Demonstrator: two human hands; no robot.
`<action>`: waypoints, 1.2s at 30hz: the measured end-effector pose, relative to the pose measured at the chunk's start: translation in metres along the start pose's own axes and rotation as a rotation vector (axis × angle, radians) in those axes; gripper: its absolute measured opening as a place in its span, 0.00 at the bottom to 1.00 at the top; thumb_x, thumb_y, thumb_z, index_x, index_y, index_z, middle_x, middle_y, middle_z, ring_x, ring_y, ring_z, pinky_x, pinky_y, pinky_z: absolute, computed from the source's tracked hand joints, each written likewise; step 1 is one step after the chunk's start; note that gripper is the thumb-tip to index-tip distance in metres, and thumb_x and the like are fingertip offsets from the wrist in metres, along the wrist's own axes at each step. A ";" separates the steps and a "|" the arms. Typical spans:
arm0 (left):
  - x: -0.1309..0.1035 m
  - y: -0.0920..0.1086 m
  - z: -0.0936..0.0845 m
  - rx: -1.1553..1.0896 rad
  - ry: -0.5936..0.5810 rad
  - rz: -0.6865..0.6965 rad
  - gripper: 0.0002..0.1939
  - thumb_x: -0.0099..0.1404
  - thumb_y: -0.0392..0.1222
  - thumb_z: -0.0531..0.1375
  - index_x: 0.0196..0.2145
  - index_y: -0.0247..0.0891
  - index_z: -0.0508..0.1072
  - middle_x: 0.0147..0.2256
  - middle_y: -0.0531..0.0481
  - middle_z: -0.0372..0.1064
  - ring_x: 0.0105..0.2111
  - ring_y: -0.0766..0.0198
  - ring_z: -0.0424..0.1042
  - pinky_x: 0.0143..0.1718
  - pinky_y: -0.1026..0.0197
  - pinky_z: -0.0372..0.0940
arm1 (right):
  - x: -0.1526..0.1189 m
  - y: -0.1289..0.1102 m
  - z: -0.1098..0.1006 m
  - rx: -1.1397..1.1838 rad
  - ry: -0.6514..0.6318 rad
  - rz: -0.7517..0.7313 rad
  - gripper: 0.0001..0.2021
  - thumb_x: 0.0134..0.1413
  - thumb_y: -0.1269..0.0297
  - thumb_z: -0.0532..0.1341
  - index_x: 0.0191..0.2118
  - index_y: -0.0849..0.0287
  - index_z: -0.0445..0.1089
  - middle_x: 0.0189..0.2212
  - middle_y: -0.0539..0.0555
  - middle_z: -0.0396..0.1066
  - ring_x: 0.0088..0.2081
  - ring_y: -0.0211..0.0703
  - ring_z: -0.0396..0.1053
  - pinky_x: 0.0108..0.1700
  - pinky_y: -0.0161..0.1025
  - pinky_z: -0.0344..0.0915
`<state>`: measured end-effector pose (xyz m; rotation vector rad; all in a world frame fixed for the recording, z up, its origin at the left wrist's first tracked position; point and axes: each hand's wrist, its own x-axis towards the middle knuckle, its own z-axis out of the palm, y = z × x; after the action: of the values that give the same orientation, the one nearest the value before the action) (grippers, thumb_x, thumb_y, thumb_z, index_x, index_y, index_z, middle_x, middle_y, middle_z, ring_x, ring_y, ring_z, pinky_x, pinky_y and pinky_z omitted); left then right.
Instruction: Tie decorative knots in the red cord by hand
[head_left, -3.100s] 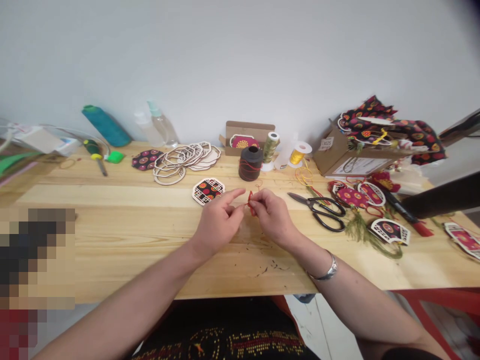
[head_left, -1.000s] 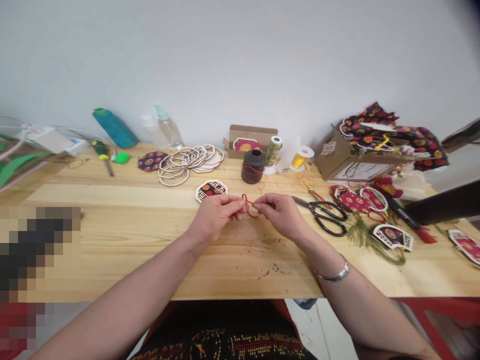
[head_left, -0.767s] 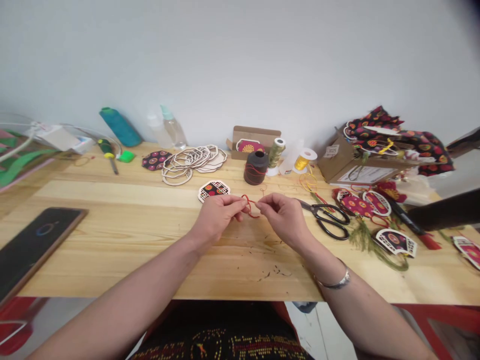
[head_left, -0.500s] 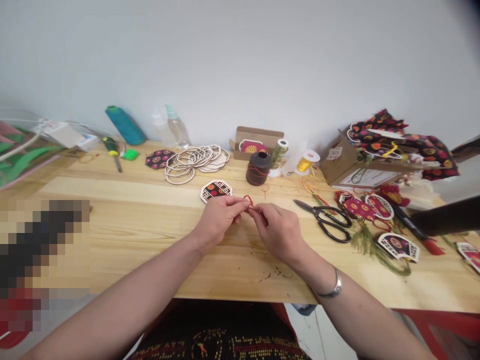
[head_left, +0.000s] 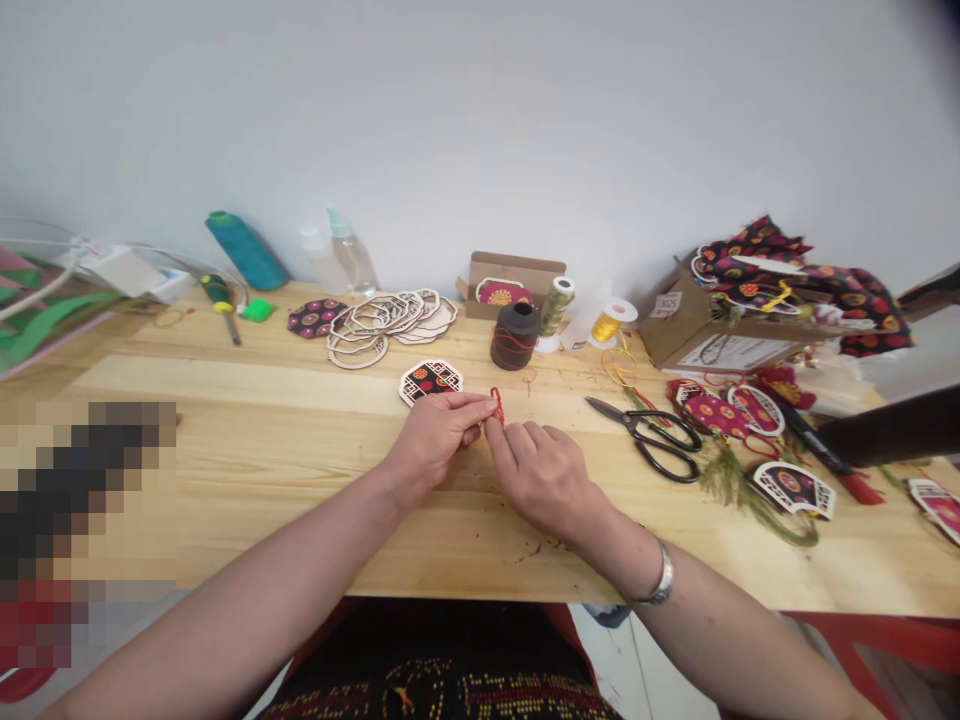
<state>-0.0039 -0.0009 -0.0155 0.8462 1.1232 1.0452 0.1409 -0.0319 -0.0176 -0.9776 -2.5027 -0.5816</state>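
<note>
A short red cord (head_left: 496,402) with a small loop at its top is pinched between both hands above the wooden table (head_left: 247,420). My left hand (head_left: 436,440) grips it with thumb and forefinger. From the right, my right hand (head_left: 541,475) presses against the same cord, its fingers curled with the knuckles up; the lower part of the cord is hidden by the fingers. Just behind my left hand lies an ornament (head_left: 430,383) with a white openwork frame and dark flowered cloth. Black-handled scissors (head_left: 651,435) lie open to the right of my right hand.
At the back stand a dark thread cone (head_left: 515,335), a green spool (head_left: 556,305) and a yellow spool (head_left: 611,322). Left of them lie several pale frames (head_left: 394,325) and a screwdriver (head_left: 221,305). A cardboard box (head_left: 675,320) and finished ornaments (head_left: 793,490) fill the right side.
My right hand has turned over, knuckles now upward, and moved slightly left and closer to my left hand. More of the red cord shows upright between the fingers.
</note>
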 end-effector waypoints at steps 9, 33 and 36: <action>0.000 0.001 0.000 0.053 0.011 0.028 0.10 0.47 0.43 0.66 0.23 0.32 0.76 0.22 0.49 0.70 0.16 0.76 0.52 0.17 0.67 0.46 | 0.008 0.017 0.006 1.037 0.110 0.794 0.10 0.58 0.62 0.54 0.31 0.59 0.68 0.25 0.54 0.71 0.27 0.38 0.68 0.30 0.36 0.63; -0.002 0.001 0.003 0.105 -0.004 0.012 0.07 0.48 0.40 0.65 0.22 0.32 0.77 0.20 0.50 0.69 0.16 0.75 0.56 0.17 0.67 0.48 | 0.013 0.027 0.020 1.908 -0.113 1.080 0.16 0.38 0.61 0.68 0.34 0.63 0.70 0.24 0.49 0.71 0.23 0.30 0.62 0.25 0.31 0.54; -0.002 0.002 0.003 0.122 -0.014 0.017 0.08 0.48 0.41 0.65 0.23 0.31 0.77 0.20 0.50 0.68 0.16 0.75 0.55 0.17 0.67 0.48 | 0.013 0.028 0.019 1.891 -0.138 1.100 0.14 0.44 0.55 0.65 0.32 0.63 0.71 0.23 0.50 0.70 0.23 0.30 0.61 0.24 0.31 0.53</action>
<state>-0.0014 -0.0022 -0.0127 0.9600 1.1794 0.9909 0.1482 0.0033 -0.0205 -1.0631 -1.0698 1.7634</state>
